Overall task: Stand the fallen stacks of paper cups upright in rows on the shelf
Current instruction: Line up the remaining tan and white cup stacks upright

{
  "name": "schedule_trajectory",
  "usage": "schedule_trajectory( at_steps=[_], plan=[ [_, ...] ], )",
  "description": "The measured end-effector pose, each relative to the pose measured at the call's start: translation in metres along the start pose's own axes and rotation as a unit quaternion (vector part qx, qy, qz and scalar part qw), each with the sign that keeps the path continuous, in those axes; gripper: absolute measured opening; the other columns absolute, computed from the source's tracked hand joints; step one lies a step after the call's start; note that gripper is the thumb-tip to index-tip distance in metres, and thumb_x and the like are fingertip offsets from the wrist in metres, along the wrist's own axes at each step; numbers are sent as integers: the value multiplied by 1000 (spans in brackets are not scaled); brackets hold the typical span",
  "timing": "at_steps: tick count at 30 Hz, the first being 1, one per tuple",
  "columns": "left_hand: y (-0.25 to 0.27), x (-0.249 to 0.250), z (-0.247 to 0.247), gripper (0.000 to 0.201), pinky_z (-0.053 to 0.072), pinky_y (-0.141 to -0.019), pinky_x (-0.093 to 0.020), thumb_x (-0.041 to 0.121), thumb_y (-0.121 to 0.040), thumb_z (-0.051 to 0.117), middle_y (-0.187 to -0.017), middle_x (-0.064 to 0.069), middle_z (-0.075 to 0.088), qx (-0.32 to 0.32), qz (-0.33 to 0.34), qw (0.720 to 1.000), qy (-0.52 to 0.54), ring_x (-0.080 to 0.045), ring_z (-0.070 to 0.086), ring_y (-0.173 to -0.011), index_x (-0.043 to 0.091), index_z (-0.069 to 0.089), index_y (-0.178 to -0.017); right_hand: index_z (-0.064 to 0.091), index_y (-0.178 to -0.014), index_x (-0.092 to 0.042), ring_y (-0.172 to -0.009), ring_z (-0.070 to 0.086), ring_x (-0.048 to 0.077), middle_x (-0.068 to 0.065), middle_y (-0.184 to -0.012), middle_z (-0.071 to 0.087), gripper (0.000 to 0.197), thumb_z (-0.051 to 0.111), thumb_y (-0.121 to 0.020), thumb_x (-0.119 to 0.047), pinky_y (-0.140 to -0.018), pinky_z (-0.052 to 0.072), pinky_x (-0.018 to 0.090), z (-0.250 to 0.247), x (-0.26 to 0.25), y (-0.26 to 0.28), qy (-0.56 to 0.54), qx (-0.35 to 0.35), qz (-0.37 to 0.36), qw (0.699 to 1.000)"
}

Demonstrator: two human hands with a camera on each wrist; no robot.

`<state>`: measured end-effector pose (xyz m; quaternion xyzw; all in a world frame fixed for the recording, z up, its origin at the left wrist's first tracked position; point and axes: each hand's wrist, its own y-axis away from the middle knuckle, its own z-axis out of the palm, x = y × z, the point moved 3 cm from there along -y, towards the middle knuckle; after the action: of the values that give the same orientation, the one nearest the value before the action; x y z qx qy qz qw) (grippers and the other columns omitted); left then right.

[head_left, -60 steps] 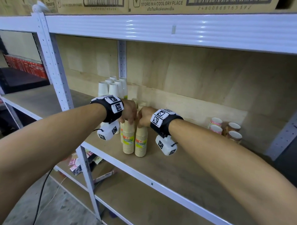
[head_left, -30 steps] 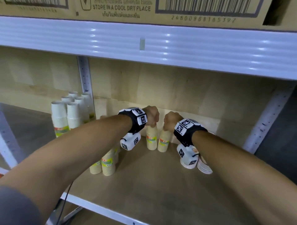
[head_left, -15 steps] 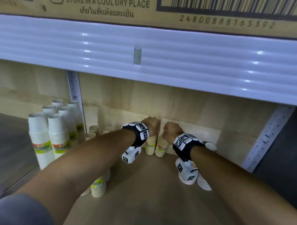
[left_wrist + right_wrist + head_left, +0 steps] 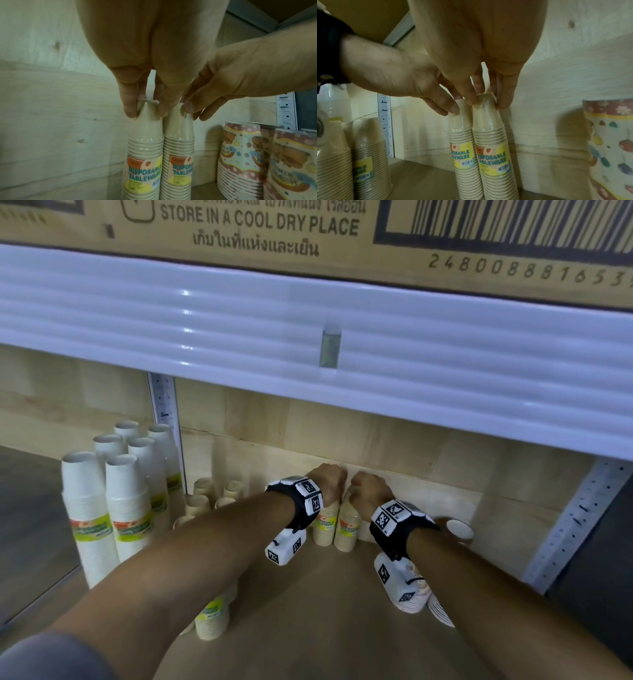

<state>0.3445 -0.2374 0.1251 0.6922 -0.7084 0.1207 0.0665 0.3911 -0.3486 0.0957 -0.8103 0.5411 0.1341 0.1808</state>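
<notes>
Two beige paper cup stacks in clear wrap, labelled "Disposable Tableware", stand upright side by side against the back wall of the wooden shelf. My left hand pinches the top of the left stack. In the left wrist view its fingertips close round that stack. My right hand pinches the top of the right stack, and in the right wrist view its fingertips hold that stack. The two hands nearly touch.
Tall white cup stacks stand at the left beyond a post. More beige stacks stand near my left forearm. Patterned cup stacks are on the right, one lying under my right wrist. The white upper shelf beam hangs low overhead.
Both hands have carried the two beige stacks from the shelf's front edge to the back wall, where they now stand. My head has moved in closer under the beam.
</notes>
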Motion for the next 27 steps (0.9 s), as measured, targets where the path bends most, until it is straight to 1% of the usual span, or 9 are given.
schedule_trajectory(
  at_steps=[3, 6, 9, 12, 16, 18, 22, 25, 27],
  plan=[
    [4, 0, -3, 23, 48, -80, -33, 1, -88, 56, -116, -17, 63, -7, 12, 1000, 15, -33, 59, -108, 0, 60, -111, 65, -106, -10, -107, 60, 30, 11, -117, 61, 26, 53, -86, -22, -82, 43, 28, -1, 1, 3, 17, 0, -9, 1000],
    [10, 0, -12, 24, 53, -87, -38, 5, -87, 59, -117, -16, 63, -19, 10, 1000, 9, -32, 60, -109, 2, 60, -112, 63, -111, -10, -109, 58, 28, 9, -121, 58, 27, 54, -88, -21, -85, 45, 28, -13, -6, 14, 12, 16, -11, 1000],
    [19, -3, -25, 34, 51, -91, -38, 9, -90, 60, -127, -16, 59, -24, 1, 1000, 0, -32, 57, -114, 2, 58, -123, 63, -111, -4, -106, 58, 28, 11, -117, 60, 27, 53, -90, -18, -86, 51, 32, -22, -12, 22, 14, 20, -17, 1000],
    [31, -11, -38, 49, 50, -96, -36, 13, -88, 66, -137, -9, 51, -12, -24, 1000, 11, -28, 55, -120, 10, 53, -135, 66, -111, -7, -107, 60, 28, 12, -119, 62, 26, 53, -90, -19, -88, 52, 35, -28, -24, 30, 17, 20, -25, 999],
    [52, -25, -59, 60, 50, -91, -32, 19, -85, 71, -138, -6, 48, -20, -54, 998, 15, -25, 55, -117, 18, 47, -140, 65, -112, -10, -101, 62, 27, 10, -117, 62, 26, 57, -89, -20, -85, 55, 36, -34, -48, 46, 30, 5, -39, 999],
    [66, -32, -70, 59, 48, -89, -30, 22, -85, 72, -137, -4, 48, -19, -68, 997, 10, -24, 54, -117, 20, 49, -138, 65, -111, -10, -99, 62, 26, 9, -116, 62, 26, 57, -87, -19, -81, 53, 32, -34, -61, 52, 33, -5, -61, 998],
    [97, -46, -90, 54, 44, -88, -28, 25, -85, 71, -138, -2, 46, -21, -89, 996, -12, -23, 51, -121, 18, 52, -135, 66, -107, -18, -99, 62, 25, 6, -113, 64, 24, 61, -85, -27, -81, 51, 30, -31, -97, 67, 29, -21, -87, 996],
    [119, -53, -102, 47, 41, -83, -26, 25, -87, 70, -136, -3, 50, -39, -103, 993, -44, -21, 52, -114, 13, 58, -131, 68, -106, -18, -97, 63, 26, 7, -106, 66, 23, 64, -86, -28, -82, 53, 31, -27, -125, 78, 23, -39, -104, 994],
    [134, -58, -108, 42, 43, -76, -26, 25, -88, 70, -129, -4, 55, -54, -117, 989, -73, -21, 55, -107, 10, 62, -127, 69, -103, -18, -94, 64, 25, 7, -103, 67, 21, 66, -85, -27, -78, 53, 30, -24, -141, 85, 11, -62, -114, 992]
  ],
)
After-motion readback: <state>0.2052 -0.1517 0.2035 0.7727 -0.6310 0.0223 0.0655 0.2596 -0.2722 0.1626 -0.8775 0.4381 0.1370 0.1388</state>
